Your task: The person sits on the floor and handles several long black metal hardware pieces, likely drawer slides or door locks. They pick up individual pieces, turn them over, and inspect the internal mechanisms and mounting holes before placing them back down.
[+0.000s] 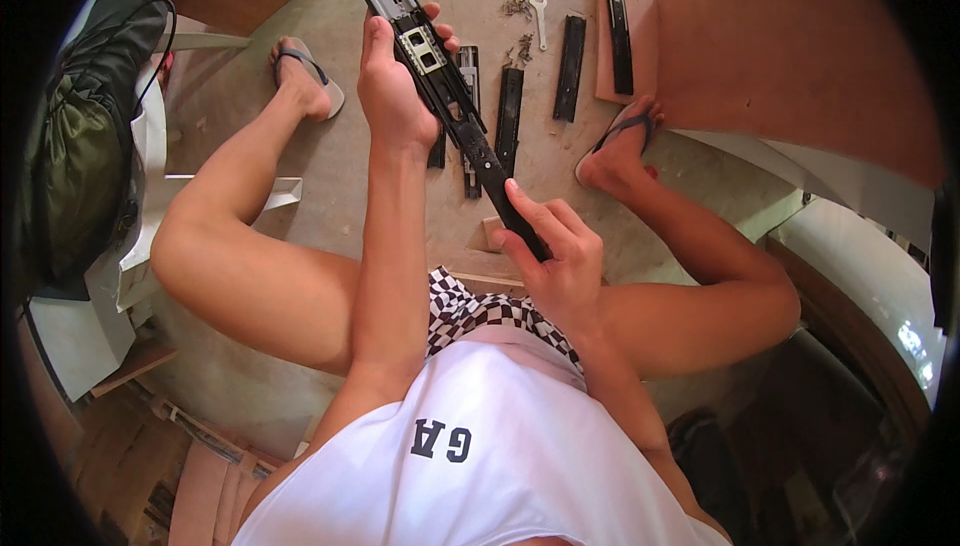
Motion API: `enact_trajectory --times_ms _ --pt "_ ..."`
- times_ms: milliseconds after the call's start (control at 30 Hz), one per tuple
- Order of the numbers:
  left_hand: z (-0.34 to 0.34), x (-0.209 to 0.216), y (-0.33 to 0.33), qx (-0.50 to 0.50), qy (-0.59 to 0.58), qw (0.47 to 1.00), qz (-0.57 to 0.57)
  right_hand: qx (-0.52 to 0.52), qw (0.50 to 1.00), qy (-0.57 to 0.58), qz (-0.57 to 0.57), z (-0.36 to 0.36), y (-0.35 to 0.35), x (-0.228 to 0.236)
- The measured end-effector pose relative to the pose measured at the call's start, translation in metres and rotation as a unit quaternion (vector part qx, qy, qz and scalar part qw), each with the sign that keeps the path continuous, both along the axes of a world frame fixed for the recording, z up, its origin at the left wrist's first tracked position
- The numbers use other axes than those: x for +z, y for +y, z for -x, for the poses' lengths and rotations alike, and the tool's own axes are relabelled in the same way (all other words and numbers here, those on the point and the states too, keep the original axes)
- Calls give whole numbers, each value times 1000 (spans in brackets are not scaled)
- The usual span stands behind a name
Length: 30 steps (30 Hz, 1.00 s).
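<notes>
A long black drawer slide [465, 128], partly extended, slants through the air from the top of the view down toward my lap. My left hand [398, 96] grips its thicker upper section, thumb on one side and fingertips showing on the other. Silvery metal and a ball-bearing retainer with square openings show inside the rails. Around the narrow lower end my right hand [558, 251] is closed, with the thumb and index finger against the rail. Beneath, on the floor, lie more drawer slides [508, 121], some partly hidden behind the held one.
An open-end wrench [540, 24] and piles of small screws [517, 8] lie on the floor ahead. Another black slide [620, 44] rests on a wooden board beside a large brown panel [800, 56] at right. A dark green bag [85, 166] stands at left.
</notes>
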<state>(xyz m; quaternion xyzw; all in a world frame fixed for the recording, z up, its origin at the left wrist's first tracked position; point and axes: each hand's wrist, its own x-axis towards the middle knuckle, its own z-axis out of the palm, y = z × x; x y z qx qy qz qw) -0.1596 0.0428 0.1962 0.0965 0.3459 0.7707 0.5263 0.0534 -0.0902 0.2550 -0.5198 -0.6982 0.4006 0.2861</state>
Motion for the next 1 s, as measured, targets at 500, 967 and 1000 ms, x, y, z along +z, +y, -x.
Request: enact_trajectory --times_ms 500,967,1000 --pt "-14 73 -4 -17 -29 999 31 -2 999 -27 -36 19 14 44" --pt "-26 89 -7 -61 -47 997 -17 -5 991 -76 -112 27 20 58" --pt "-26 91 -7 -64 -51 996 -24 -8 990 -65 -121 28 20 58"
